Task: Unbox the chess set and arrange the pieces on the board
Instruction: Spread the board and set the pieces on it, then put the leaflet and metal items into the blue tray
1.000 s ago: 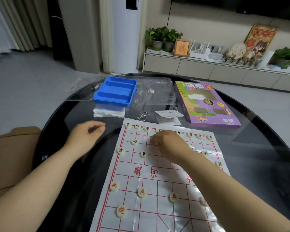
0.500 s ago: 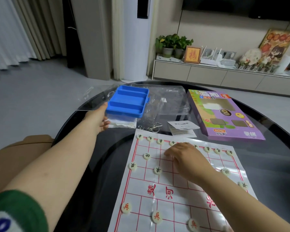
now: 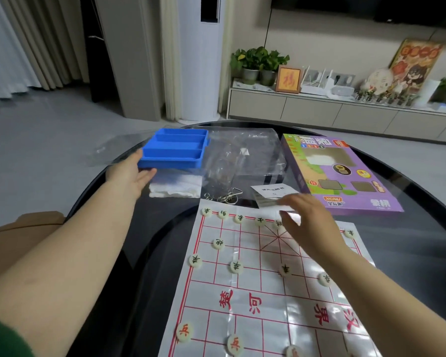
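Black table [image 3: 410,240], board [image 3: 255,287] laid out. Flat left hand [image 3: 129,173] touches the blue tray [image 3: 175,150] beyond the board; right hand [image 3: 307,217] hovers slack-fingered over its far edge.

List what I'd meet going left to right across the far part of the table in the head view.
left hand → blue tray → clear bag → purple box
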The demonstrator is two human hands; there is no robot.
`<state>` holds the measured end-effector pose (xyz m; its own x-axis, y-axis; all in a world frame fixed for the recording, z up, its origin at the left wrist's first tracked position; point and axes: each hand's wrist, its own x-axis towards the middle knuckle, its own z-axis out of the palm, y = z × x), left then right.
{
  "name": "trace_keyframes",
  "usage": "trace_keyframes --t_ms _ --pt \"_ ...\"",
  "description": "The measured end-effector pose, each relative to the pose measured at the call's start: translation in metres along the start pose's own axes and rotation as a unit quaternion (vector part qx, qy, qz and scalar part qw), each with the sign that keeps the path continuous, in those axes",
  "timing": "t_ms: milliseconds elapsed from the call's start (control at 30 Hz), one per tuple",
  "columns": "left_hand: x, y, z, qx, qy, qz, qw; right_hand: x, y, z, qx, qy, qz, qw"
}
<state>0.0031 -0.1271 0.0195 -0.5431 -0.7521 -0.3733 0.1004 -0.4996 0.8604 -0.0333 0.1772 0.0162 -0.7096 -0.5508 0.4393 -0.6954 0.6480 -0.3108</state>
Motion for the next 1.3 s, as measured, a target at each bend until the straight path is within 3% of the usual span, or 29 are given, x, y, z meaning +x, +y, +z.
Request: trace_keyframes --t_ms 100,233,400,800,1033,1167,1300 --pt "-0.019 0.006 -0.017 -0.014 -0.009 0.036 0.999 0.014 0.006 -0.005 -0.004 -0.037 0.071 0.997" --pt "-0.057 0.003 -0.052 -0.005 -0.015 0.073 0.997 0.029 0.007 0.002 -0.042 -0.108 0.096 0.989" --pt "-0.086 -0.009 -0.097 0.024 -0.014 0.092 0.995 0.039 0.002 0.015 0.067 -0.002 0.267 0.961" --pt "-0.109 -0.015 -0.143 0.074 -0.019 0.107 0.991 0.053 0.009 0.032 0.051 -0.106 0.420 0.900" --pt "-0.114 -0.018 -0.150 0.092 -0.010 0.085 0.992 0.055 0.002 0.034 0.263 0.023 0.439 0.859" --pt "-0.119 -0.019 -0.155 0.091 -0.006 0.077 0.993 0.058 -0.021 0.013 0.334 0.120 0.377 0.855" --pt "-0.129 -0.019 -0.165 0.080 -0.006 0.066 0.995 0.051 -0.052 0.000 0.379 0.116 0.319 0.861"
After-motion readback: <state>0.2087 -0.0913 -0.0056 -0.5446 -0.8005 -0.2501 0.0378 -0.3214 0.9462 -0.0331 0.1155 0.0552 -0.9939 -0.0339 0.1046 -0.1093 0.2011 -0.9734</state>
